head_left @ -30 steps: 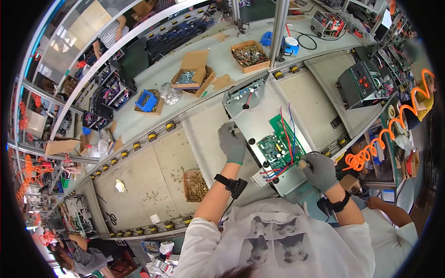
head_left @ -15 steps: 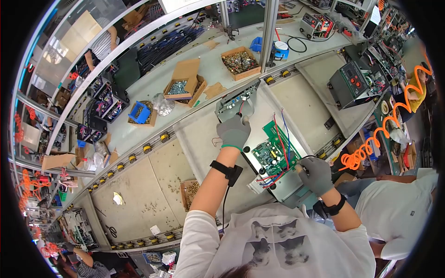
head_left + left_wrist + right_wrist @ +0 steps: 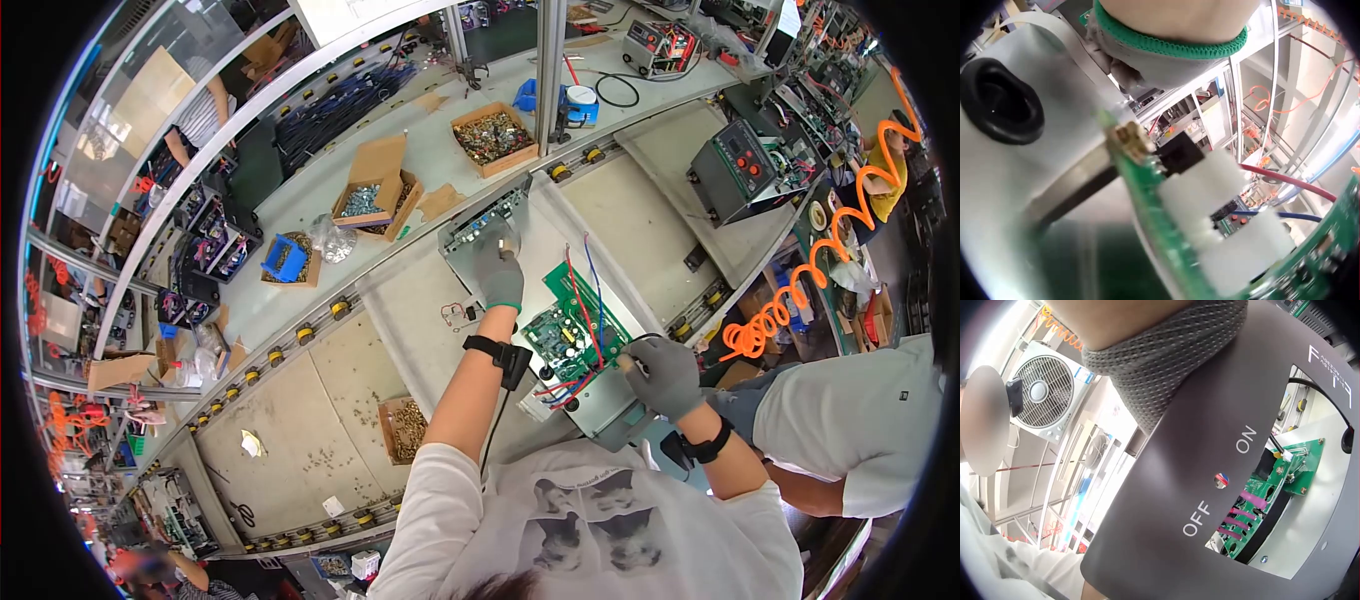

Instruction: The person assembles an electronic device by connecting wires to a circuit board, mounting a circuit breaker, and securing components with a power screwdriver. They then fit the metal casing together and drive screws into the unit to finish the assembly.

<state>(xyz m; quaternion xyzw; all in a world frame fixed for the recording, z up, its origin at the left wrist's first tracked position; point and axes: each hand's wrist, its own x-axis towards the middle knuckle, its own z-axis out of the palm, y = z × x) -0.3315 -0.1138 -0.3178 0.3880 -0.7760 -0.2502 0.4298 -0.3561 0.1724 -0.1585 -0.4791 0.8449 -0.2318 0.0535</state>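
Observation:
A metal chassis (image 3: 548,222) carries a green circuit board (image 3: 562,335) with red and blue wires. My gloved left hand (image 3: 497,275) reaches over the chassis's far end, beside its upright panel (image 3: 485,222); its fingertips are blurred, and any grip is unclear. In the left wrist view the glove (image 3: 1147,65) is at the top, with white blocks (image 3: 1204,194) on a green board below. My gloved right hand (image 3: 665,378) is at the near end with bent fingers. The right wrist view shows its glove (image 3: 1154,381) partly behind a dark ON/OFF panel (image 3: 1147,506); what it holds is hidden.
A small wired part (image 3: 460,316) lies left of the chassis. Boxes of small hardware (image 3: 495,140) stand on the back bench, another (image 3: 403,430) nearer. A dark control unit (image 3: 738,170) sits at the right. An orange coiled hose (image 3: 760,338) hangs near a person in white (image 3: 845,425).
My left hand has moved from the chassis's left side to the panel at its far end. My right hand stays at the near end. The head view has shifted slightly.

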